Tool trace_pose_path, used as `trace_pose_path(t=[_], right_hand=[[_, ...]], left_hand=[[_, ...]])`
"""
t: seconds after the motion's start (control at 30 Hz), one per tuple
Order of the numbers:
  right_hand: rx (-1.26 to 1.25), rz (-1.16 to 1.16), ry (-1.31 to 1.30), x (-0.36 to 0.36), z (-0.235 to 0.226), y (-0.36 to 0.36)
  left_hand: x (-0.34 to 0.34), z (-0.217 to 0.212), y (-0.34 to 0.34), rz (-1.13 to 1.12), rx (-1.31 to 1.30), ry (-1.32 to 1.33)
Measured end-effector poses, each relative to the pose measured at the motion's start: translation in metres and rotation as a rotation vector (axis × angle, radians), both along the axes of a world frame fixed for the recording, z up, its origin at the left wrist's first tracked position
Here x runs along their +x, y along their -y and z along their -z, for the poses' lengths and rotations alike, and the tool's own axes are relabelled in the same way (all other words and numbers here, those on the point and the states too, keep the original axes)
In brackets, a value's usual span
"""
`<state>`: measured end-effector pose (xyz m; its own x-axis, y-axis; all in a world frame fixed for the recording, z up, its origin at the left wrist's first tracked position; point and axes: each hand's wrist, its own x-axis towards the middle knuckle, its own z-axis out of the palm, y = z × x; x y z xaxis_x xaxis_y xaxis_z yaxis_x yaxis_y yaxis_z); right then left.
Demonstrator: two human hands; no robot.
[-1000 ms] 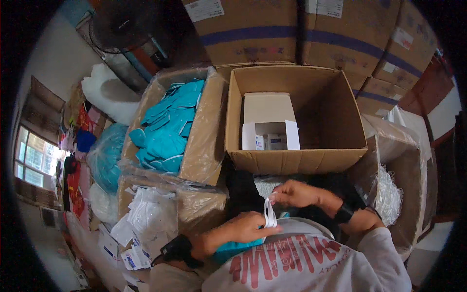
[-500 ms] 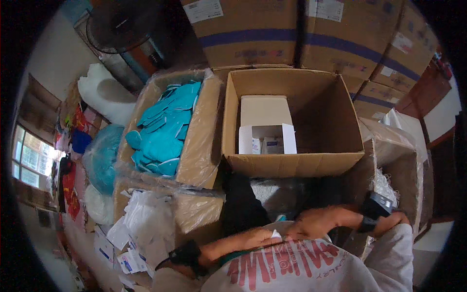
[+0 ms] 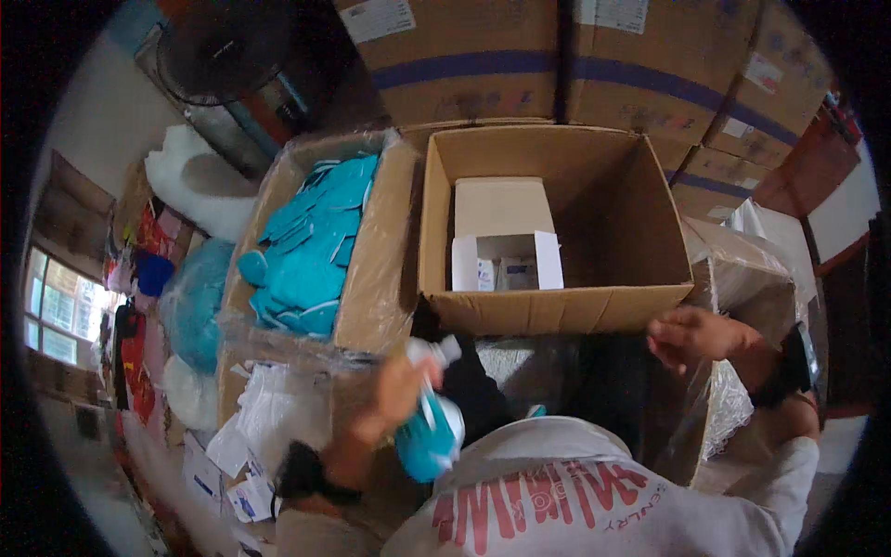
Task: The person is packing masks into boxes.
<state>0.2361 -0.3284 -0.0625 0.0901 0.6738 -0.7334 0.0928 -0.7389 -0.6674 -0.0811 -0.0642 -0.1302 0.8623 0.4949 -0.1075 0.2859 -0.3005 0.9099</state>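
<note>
My left hand, smeared by motion, is closed round a teal face mask in front of my body at the left. Something white shows at the fingertips, too blurred to name. My right hand is raised by the front right corner of the open carton, fingers loosely bent and apart, holding nothing I can see. In that carton stands a small white box with its flaps open and a few small white packets inside. Many teal masks fill a plastic-lined carton at the left.
White bags and packets lie in the carton at lower left. A carton with white stringy material stands at the right. Large sealed cartons are stacked behind. A dark fan stands at the far left.
My hands have parted from close together at my body. The left has moved up and left with the teal mask; the right has swung up and right toward the carton's corner.
</note>
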Motion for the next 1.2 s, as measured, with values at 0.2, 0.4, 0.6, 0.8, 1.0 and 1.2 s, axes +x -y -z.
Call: trace_pose_path(t=[0.2,0.4,0.6,0.8,1.0,1.2], right_hand=[[0.581,0.44,-0.52,-0.019,0.069,-0.077],[0.7,0.192,-0.244,-0.071,0.084,-0.153],[0.582,0.126,-0.633,-0.141,0.11,-0.159],[0.654,0.156,-1.144,-0.151,0.109,-0.139],[0.632,0.259,-1.0,-0.148,0.087,-0.13],[0.586,0.113,-1.223,-0.136,0.111,-0.128]], left_hand=[[0.07,-0.059,-0.042,-0.329,-0.608,0.453],[0.094,-0.062,-0.049,-0.22,-0.68,0.517],[0.099,-0.067,-0.073,0.13,-1.04,0.571],[0.085,-0.041,-0.106,0.108,-0.989,0.588],[0.081,-0.025,-0.122,-0.01,-1.107,0.627],[0.071,-0.029,-0.126,0.197,-1.148,0.651]])
